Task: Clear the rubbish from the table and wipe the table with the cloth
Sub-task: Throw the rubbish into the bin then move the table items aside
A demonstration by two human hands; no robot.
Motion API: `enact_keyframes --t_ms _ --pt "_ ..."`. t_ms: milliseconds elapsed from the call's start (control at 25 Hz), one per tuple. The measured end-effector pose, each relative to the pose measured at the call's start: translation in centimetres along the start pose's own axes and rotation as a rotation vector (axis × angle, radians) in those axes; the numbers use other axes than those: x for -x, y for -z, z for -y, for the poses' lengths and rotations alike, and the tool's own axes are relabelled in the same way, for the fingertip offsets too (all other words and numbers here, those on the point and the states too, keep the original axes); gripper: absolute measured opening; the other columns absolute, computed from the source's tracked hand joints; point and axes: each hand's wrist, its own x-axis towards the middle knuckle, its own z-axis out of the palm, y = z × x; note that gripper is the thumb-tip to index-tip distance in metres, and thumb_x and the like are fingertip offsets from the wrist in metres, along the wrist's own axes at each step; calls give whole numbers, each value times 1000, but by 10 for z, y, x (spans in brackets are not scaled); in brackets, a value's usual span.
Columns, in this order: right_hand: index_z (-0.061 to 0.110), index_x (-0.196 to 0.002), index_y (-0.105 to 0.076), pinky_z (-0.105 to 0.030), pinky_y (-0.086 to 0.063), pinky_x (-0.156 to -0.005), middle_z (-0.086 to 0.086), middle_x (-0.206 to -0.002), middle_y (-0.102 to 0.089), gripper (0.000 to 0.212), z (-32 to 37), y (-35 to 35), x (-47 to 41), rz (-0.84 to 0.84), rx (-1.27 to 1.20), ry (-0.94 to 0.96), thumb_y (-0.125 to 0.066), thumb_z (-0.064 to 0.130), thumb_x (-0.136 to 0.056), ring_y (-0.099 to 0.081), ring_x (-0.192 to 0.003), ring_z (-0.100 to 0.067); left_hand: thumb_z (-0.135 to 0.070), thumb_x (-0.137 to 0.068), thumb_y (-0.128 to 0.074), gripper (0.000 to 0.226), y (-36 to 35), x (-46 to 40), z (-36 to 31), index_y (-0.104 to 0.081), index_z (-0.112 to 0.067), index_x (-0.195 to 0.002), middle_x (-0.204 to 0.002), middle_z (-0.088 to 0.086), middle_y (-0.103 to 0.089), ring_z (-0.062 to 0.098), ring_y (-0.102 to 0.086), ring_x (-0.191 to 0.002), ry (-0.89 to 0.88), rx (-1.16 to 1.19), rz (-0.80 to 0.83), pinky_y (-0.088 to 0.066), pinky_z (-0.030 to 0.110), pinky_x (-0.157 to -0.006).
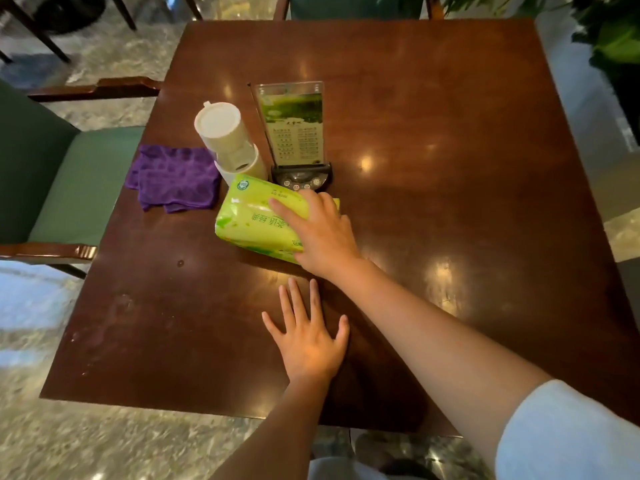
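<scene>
- Head view, looking down on a dark wooden table [433,109], showed the purple cloth [175,176] lying crumpled near the left edge, touched by neither hand.
- The right hand [320,233] lay over the right end of a green tissue pack [258,225], fingers spread across its top; whether the thumb was tucked round the far side could not be told, so it read as a hand laid on the pack rather than a firm hold.
- The left hand [308,344] rested flat on the bare wood nearer the body, fingers straight and fanned, holding nothing — well apart from the cloth.
- Just behind the pack stood a white lidded dispenser [227,138] and a clear menu stand [294,128] on a black call-button base [301,178]; these looked like table fittings rather than rubbish.
- No loose scraps, cups or wrappers showed on the surface, so the clearing step seemed either finished or down to shifting the tissue pack aside.
- Wiping appeared not yet begun: faint smudges and a small spot [180,263] marked the near-left part of the top, and the cloth was still bunched.
- What was left, by my reading — settle the pack out of the way, take up the cloth, then pass it over the whole top, including around the fittings.
</scene>
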Motion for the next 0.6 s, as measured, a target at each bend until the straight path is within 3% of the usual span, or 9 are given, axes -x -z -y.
enact_keyframes --t_ms 160,280,440,600 --pt "40 -140 -26 -49 -48 -80 -11 -139 -33 86 -47 21 48 -182 -11 -162 -75 33 -68 -32 -124 -33 -66 -81 -16 79 0 2 -1 -4 -28 -149 -159 7 6 22 15 -144 10 -15 4 8 60 -109" --pt "39 -141 -28 -49 -46 -87 -13 -139 -33 85 -94 44 85 -289 -7 -430 -74 33 -69 -32 -122 -35 -67 -81 -12 78 0 2 -1 3 -31 -148 -158 4 13 20 19 -143 7 -33 12 7 60 -110" --pt "39 -140 -26 -52 -46 -85 -11 -138 -29 82 -145 71 109 -326 2 -780 -73 30 -72 -30 -121 -35 -67 -82 -13 76 0 2 -1 10 -33 -146 -157 2 16 18 22 -142 16 -39 6 7 58 -111" --pt "35 -141 -24 -53 -46 -85 -14 -140 -26 83 -187 83 135 -328 27 -994 -72 29 -74 -30 -121 -38 -65 -85 -21 76 2 2 -2 2 -31 -149 -159 4 11 19 18 -143 9 -21 0 7 58 -111"
